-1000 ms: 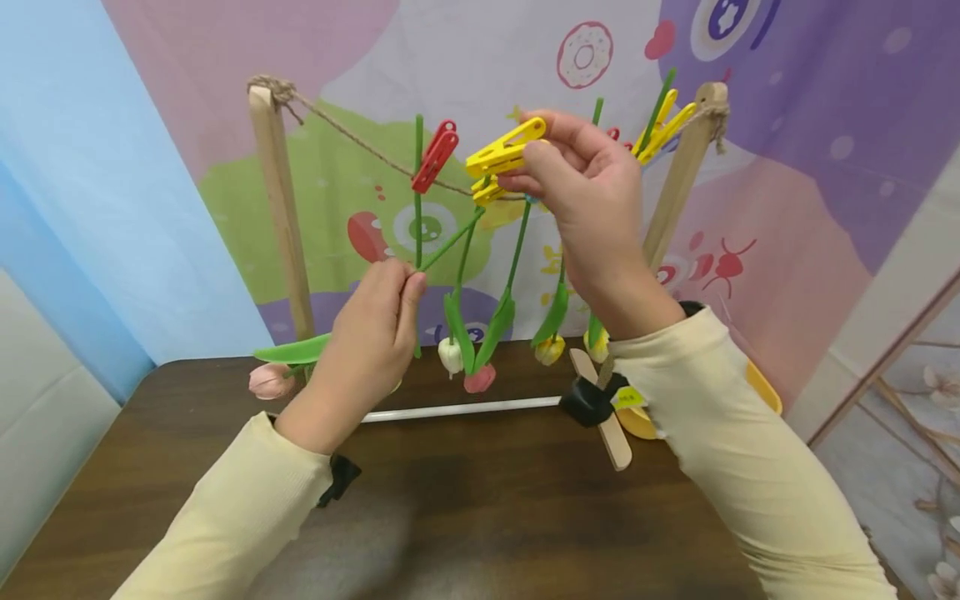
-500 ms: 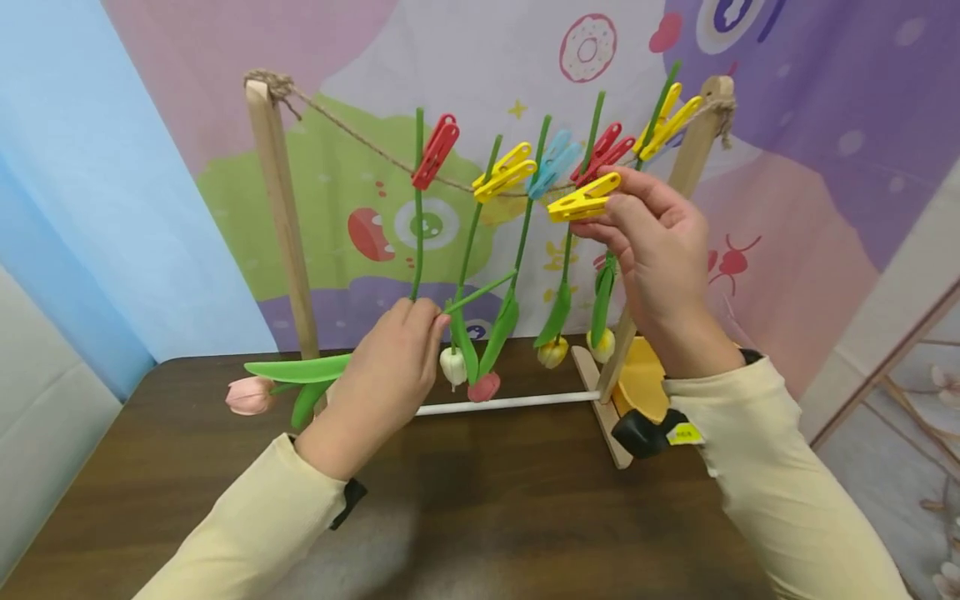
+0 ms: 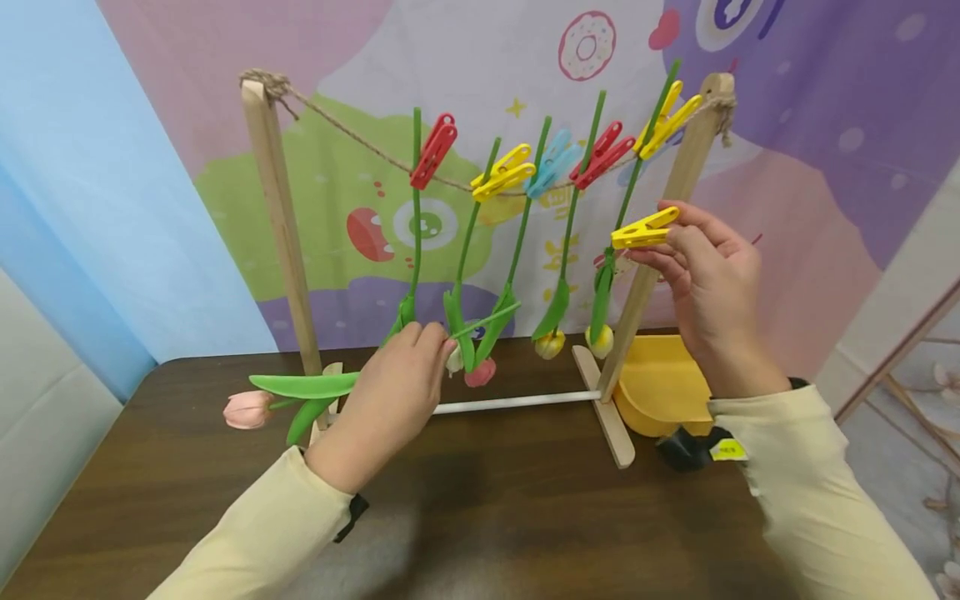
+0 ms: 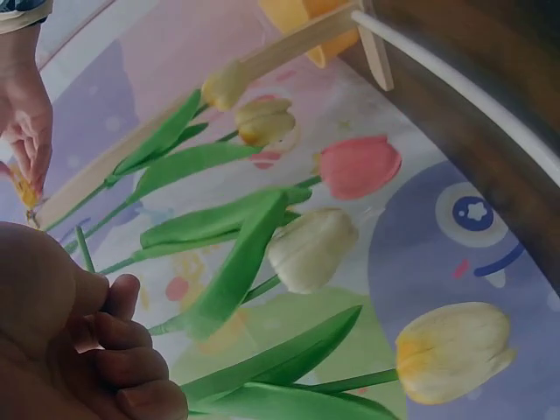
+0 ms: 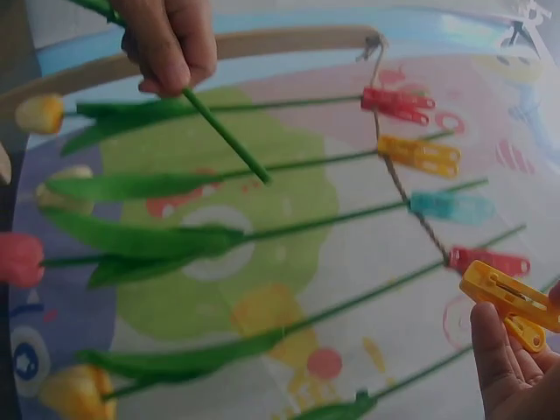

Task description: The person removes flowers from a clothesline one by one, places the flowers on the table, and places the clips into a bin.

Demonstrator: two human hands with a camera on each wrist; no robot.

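Note:
My left hand grips the green stem of a pink tulip, low in front of the rack; its bloom points left and the bare stem end pokes out to the right. My right hand pinches a yellow clothespin between thumb and fingers, in front of the right post; the right wrist view shows this clothespin close up. Several artificial tulips hang bloom-down from a twine line, pinned by a red clothespin, a yellow one, a blue clothespin, another red one and a yellow one at right.
Wooden posts carry the line, joined below by a white rod. A yellow bin sits behind the right foot. Under everything is a dark wooden table, with a cartoon-patterned cloth behind.
My right hand has moved right and down from the middle of the line, still pinching the yellow clothespin. My left hand has come down and slightly right with the pink tulip.

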